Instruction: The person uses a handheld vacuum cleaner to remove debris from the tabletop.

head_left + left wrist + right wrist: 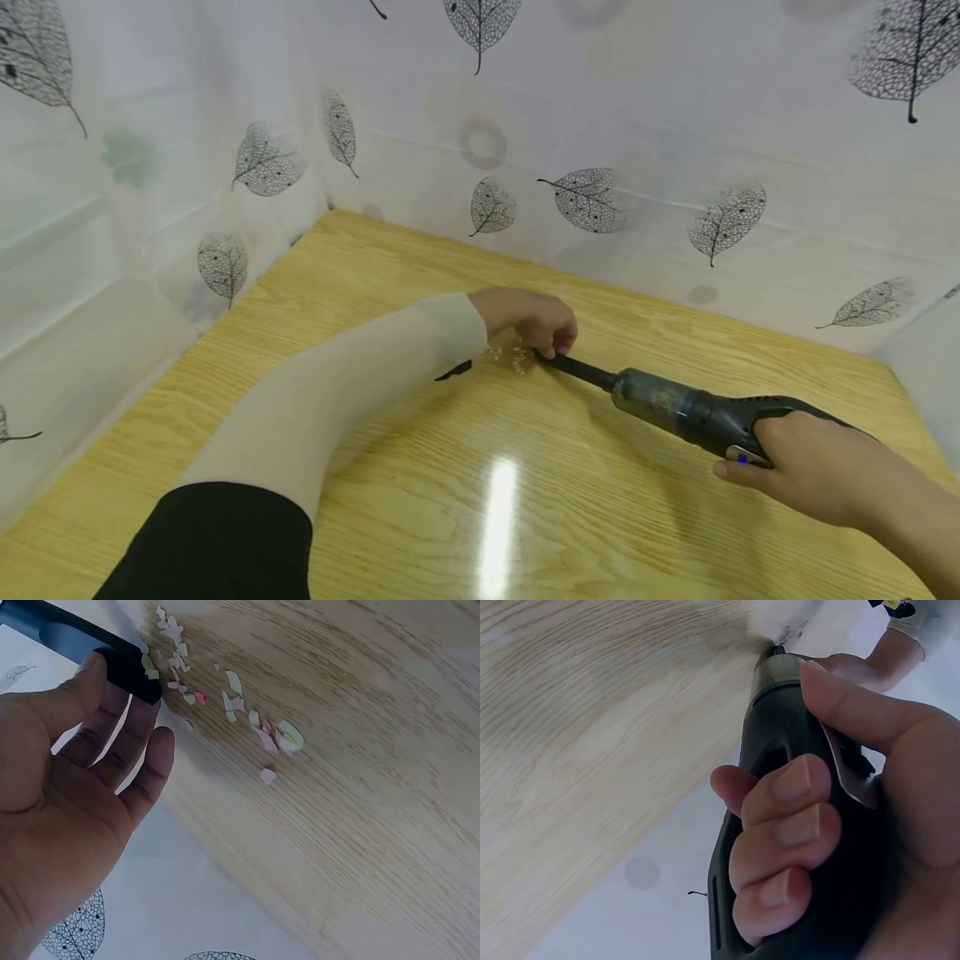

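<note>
A black handheld vacuum cleaner (pixel 656 406) with a smoky see-through barrel slants over the wooden table, its narrow nozzle (pixel 82 646) pointing left. My right hand (pixel 813 467) grips the handle, fingers wrapped through the loop in the right wrist view, where the thumb (pixel 855 705) lies along the top. Near the nozzle's tip, my left hand (pixel 528 318) pinches it between thumb and fingers. Small pink and pale yellow scraps (pixel 236 703) are scattered on the table beside the tip, and a few lie right at its mouth.
Light wood-grain tabletop (pixel 420 500) stretches beneath both arms, with a bright light reflection at the front. A white curtain (pixel 405 108) printed with leaves hangs along the back and left edges. A pale sleeve (pixel 352 367) covers the left forearm.
</note>
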The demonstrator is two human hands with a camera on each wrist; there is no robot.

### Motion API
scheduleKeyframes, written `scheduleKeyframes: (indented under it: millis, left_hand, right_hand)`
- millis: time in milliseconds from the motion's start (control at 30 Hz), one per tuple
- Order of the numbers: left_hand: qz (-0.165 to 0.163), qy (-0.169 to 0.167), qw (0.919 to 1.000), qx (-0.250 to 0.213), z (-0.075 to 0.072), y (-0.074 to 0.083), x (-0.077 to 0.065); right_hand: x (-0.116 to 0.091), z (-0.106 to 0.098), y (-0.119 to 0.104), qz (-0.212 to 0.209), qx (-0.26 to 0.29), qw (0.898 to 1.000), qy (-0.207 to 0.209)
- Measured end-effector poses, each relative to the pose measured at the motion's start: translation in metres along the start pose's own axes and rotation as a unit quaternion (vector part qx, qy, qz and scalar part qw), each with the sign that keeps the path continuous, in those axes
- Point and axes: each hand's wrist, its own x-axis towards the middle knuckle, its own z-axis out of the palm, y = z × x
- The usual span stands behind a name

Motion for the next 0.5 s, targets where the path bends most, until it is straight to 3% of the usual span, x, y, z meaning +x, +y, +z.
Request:
scheduleKeyframes:
  millis: [500]
  left_hand:
    - [0.044,-0.067,0.9966,-0.017,-0.0028,-0.0063,-0.0073]
  right_hand:
    - [-0.0028,-0.0013,-0.0062,-0.012,0.005,1.000,-0.001]
